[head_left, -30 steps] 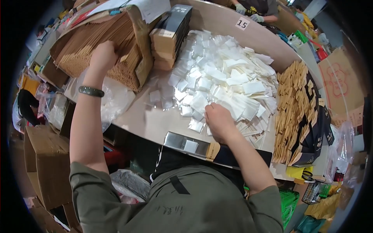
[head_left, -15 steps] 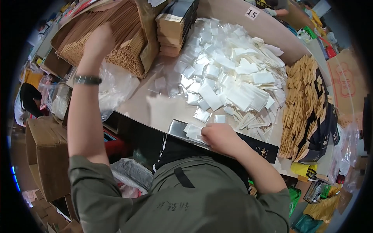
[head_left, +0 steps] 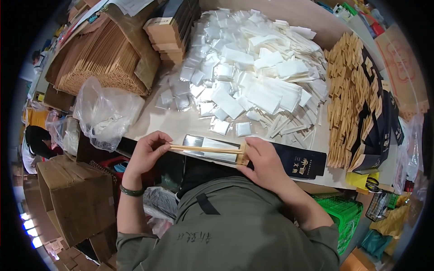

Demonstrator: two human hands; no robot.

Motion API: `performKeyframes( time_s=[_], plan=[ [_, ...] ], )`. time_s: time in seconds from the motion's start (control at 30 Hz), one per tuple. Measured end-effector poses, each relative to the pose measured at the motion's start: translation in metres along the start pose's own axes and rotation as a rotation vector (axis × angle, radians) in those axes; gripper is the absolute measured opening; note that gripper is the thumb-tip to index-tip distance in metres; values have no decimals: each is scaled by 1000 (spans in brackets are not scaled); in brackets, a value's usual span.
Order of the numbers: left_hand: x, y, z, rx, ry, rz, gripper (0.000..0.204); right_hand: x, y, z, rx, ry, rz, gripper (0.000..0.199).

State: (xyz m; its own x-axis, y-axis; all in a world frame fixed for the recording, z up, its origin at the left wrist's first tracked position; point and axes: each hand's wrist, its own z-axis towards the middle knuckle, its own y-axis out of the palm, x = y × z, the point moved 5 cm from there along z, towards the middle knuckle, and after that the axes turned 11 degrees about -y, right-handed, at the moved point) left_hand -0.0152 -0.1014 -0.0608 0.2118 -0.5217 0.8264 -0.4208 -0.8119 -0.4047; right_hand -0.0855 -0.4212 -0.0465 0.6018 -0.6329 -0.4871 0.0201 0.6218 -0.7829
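A pair of pale wooden chopsticks [head_left: 203, 148] lies level across the table's near edge. Their left ends are pinched between the thumb and fingers of my left hand [head_left: 151, 151]. At their other ends, my right hand [head_left: 263, 166] grips the brown open mouth of a dark paper sleeve [head_left: 298, 160], which extends to the right beneath that hand. The tips reach this mouth; how far in they go is hidden. Just behind the chopsticks rests a flat white packet [head_left: 219, 143] on a shiny dark strip [head_left: 192, 139]. A small clear-wrapped white packet [head_left: 243, 129] sits beyond.
A big heap of white packets [head_left: 244, 67] covers the table's middle. Brown-and-black sleeves [head_left: 346, 99] are piled at right. At back left stand a carton of chopsticks [head_left: 99, 63] and stacked sleeves [head_left: 167, 38]. A plastic bag [head_left: 106, 115] hangs over the left edge.
My left hand has come down from the chopstick carton to the near edge with a pair of chopsticks. My right hand has moved from the white packet to the sleeve's mouth.
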Motion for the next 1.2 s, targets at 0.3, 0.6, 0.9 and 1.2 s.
performKeyframes(
  time_s=[0.3,0.6,0.9,1.2],
  plan=[
    [49,115,22,203,384,201,12,0,21,-5,-98,-60,30,40],
    [89,162,7,-27,333,172,44,5,15,-11,-45,29,-15,49],
    [76,106,21,198,611,728,53,-28,-56,32,-50,-209,-213,20],
    [21,99,44,356,283,90,31,174,-361,-43,476,354,-889,54]
  ],
)
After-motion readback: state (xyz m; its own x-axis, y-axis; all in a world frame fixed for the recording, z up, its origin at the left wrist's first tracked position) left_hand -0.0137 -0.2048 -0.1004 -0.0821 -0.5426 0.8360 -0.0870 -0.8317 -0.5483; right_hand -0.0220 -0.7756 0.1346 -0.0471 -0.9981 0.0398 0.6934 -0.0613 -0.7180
